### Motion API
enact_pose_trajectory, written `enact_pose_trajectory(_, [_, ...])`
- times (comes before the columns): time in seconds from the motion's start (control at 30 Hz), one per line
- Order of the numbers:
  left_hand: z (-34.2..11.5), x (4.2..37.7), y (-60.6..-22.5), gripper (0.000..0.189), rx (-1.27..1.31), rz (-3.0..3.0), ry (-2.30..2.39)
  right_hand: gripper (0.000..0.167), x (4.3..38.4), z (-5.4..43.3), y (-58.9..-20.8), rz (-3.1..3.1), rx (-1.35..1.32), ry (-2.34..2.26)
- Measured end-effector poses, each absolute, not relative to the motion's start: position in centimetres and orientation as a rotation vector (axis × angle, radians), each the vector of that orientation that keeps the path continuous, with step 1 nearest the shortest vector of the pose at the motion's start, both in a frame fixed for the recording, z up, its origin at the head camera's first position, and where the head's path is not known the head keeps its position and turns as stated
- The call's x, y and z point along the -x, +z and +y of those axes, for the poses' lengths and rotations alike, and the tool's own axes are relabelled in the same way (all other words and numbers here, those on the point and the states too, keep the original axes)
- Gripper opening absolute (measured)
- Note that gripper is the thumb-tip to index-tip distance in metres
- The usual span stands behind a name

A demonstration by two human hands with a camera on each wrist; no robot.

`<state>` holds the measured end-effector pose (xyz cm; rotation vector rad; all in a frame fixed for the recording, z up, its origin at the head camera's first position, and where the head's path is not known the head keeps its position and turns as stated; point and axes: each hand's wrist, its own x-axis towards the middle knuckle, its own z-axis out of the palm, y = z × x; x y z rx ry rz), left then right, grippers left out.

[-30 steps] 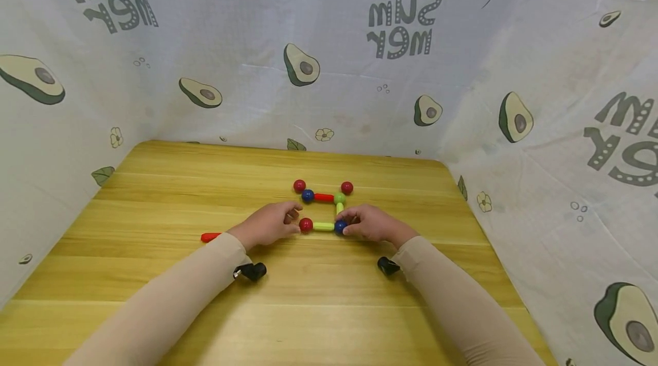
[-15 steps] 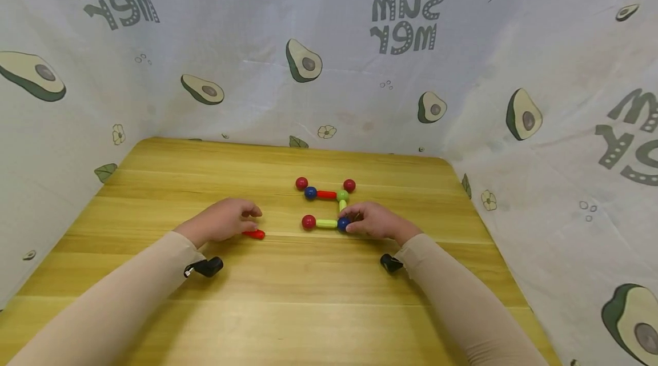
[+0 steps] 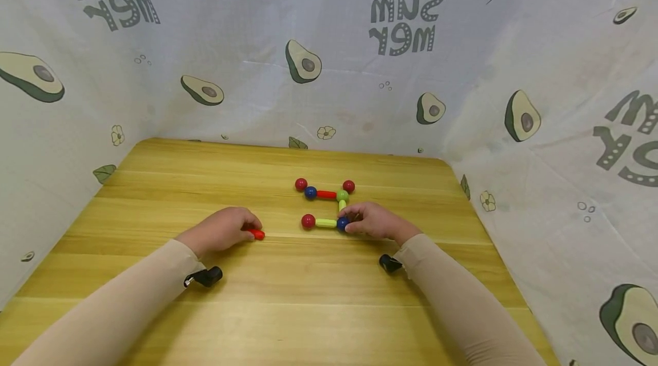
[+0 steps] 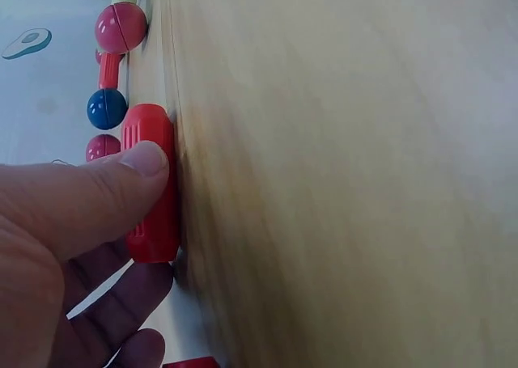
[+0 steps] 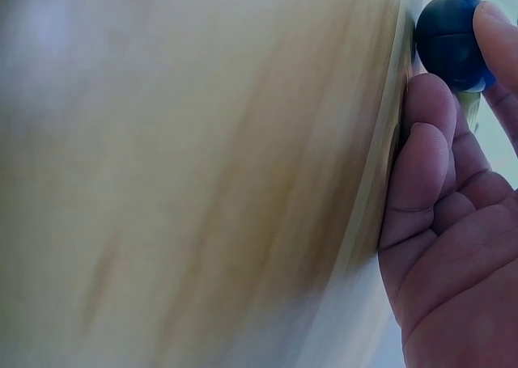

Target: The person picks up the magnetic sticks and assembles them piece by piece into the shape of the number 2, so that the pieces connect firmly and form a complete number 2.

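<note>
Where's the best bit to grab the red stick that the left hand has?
Probably its middle: pinch the red stick across its long sides, coming from the left like the left hand does. It's slim, with grooves for grip, and that leaves its right end sticking out.

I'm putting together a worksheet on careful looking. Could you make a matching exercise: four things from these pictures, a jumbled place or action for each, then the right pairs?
1. Left hand
2. Right hand
3. Green ball
4. Near lime rod

A. Between a red ball and a blue ball
B. Holds that same blue ball
C. At one end of the far red rod
D. Pinches a separate red rod

Pairs: 1-D, 2-B, 3-C, 4-A
</note>
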<state>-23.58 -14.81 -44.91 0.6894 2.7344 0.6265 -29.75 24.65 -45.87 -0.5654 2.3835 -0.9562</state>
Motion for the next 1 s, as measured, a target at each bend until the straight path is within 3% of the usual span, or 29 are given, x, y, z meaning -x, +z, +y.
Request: enact_pose_trajectory(1.0, [-13.87, 23.47, -45.24, 0.014, -0.622, 2.762, 0.649, 0.032, 29.58, 24.44, -45.51, 2.387, 0.582, -0.960])
